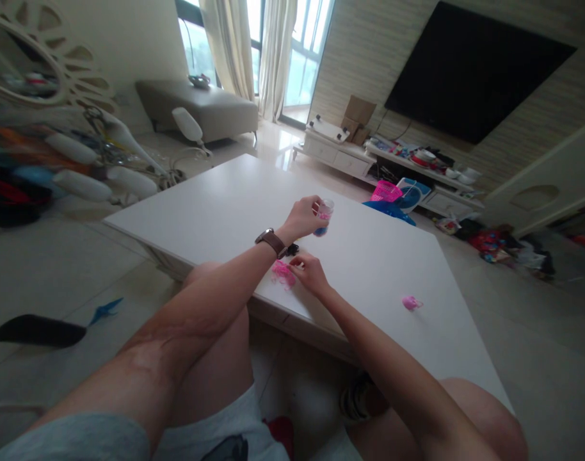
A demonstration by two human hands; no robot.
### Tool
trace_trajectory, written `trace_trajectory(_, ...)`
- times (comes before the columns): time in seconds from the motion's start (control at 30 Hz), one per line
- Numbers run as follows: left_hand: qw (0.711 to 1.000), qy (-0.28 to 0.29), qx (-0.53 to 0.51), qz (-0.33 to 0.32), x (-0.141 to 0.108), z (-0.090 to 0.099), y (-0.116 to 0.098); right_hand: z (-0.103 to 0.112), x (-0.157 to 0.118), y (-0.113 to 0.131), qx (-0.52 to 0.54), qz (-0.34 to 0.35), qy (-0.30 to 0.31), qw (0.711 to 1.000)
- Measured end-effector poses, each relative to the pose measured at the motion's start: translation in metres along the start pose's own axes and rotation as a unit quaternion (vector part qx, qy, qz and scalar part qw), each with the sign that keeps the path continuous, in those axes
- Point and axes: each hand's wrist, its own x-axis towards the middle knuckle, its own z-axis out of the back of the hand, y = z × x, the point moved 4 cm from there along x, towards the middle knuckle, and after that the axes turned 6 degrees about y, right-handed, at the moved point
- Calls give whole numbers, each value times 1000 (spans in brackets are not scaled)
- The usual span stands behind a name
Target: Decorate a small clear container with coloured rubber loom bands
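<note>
My left hand (303, 218) is closed around a small clear jar (326, 209), holding it tilted above the white table (374, 256). Pink and blue contents show through its wall. Nearer to me, my right hand (314, 275) has its fingers pinched together at the edge of a loose pile of small pink pieces (283, 276). What the fingertips hold is too small to make out. A small black clump (292, 250) lies just beyond that pile, partly hidden by my left wrist. Farther right on the tabletop sits a small pink object (410, 303) with a thin loop.
A white multi-armed lamp (129, 182) stands by the table's left corner. Beyond the far edge are a pink basket (386, 191) and a low white TV cabinet (343, 161). A black object (40, 330) lies on the floor to the left. My knees are against the near side.
</note>
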Motion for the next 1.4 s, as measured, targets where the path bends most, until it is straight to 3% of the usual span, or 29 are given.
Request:
trace_trajectory(0.13, 1000, -1, -7, -5, 0, 0, -1, -1, -7, 2, -23, -6, -10, 1000)
trace_trajectory(0.3, 1000, 5, 0, -10, 0, -1, -3, -15, -17, 11, -91, 2, 25, 996)
trace_trajectory(0.47, 1000, 10, 1, -11, -1, 0, -2, -25, -12, 10, -91, -15, 3, 996)
trace_trajectory(0.67, 1000, 15, 21, -15, -1, 0, -1, -18, -8, 1, -71, -24, -12, 997)
trace_trajectory(0.83, 997, 46, 64, -19, 0, -2, 5, 13, -18, -12, -47, -29, -25, 998)
trace_trajectory(1.03, 980, 123, 153, -8, -4, -11, 12, 85, -46, -27, -59, -43, -59, 996)
trace_trajectory(1.2, 959, 185, 208, -49, -15, -34, 11, 140, -64, -24, -70, -51, -110, 990)
trace_trajectory(1.4, 949, 226, 208, -69, -28, -60, 8, 161, -63, -6, -101, -14, -140, 985)
